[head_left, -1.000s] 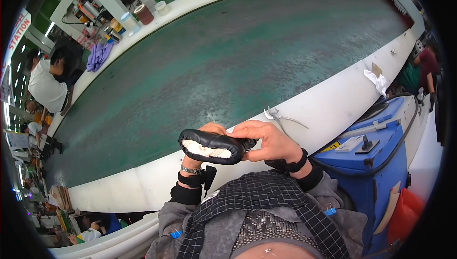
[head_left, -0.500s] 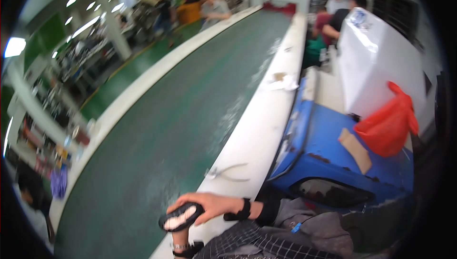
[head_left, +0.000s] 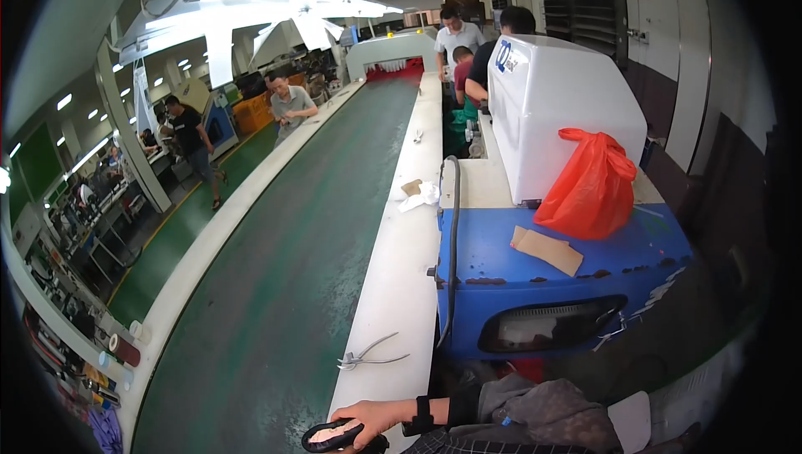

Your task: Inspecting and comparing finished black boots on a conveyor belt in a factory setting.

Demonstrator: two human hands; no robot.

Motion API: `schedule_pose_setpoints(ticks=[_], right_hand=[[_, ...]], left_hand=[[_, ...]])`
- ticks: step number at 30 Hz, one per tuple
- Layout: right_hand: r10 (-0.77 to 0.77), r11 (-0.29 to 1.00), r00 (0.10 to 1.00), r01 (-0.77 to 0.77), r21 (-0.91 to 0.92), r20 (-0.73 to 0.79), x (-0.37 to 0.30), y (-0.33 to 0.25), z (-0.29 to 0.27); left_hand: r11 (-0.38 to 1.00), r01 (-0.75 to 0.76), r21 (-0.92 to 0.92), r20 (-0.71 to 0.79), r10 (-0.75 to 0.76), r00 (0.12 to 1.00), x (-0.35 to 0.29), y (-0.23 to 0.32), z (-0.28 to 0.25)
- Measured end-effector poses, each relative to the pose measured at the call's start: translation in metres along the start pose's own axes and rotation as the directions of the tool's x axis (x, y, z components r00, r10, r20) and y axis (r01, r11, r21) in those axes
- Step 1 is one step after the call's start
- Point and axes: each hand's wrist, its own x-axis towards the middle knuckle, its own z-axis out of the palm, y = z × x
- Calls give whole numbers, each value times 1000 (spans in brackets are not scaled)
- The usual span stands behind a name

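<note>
My right hand point(head_left: 368, 421) reaches in from the lower right, a black band on its wrist. Its fingers are closed on the rim of a black shoe point(head_left: 334, 435), whose opening shows a pale beige inside. Hand and shoe are over the near end of the conveyor's white side ledge point(head_left: 386, 287), by the edge of the green belt point(head_left: 276, 253). Of my left arm, only something dark shows below the shoe; the left hand's fingers are hidden. Ahead of the right hand, metal pliers point(head_left: 357, 360) lie on the ledge with their handles spread.
On the right stands a blue machine point(head_left: 468, 245) with a white hood point(head_left: 560, 103), a red plastic bag point(head_left: 589, 187) and a cardboard piece point(head_left: 547, 251) on it. White crumpled paper point(head_left: 420, 197) lies farther up the ledge. Several people stand near the conveyor's far end.
The view has swung up and to the right. The right hand, still on the shoe, appears lower in the picture. The left wrist with its watch has mostly dropped out of sight.
</note>
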Motion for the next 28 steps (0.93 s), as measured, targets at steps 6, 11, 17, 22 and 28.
schedule_pose_setpoints(ticks=[6,11,17,22,28], right_hand=[[334,895,941,-332,299,44,-12,17,15],[375,911,916,-335,241,-143,-10,41,21],[407,896,887,-341,286,-219,-13,64,26],[420,889,886,-358,285,-197,-21,66,27],[447,892,869,-418,171,-211,-23,73,27]], left_hand=[[1000,23,9,41,-23,999,-19,-7,-7],[999,22,23,35,-23,999,-28,-16,-17],[989,94,-114,4,-94,996,-25,-23,-16],[995,78,-57,11,-78,997,-21,-36,-14],[992,106,-64,126,-97,987,7,-156,-28]])
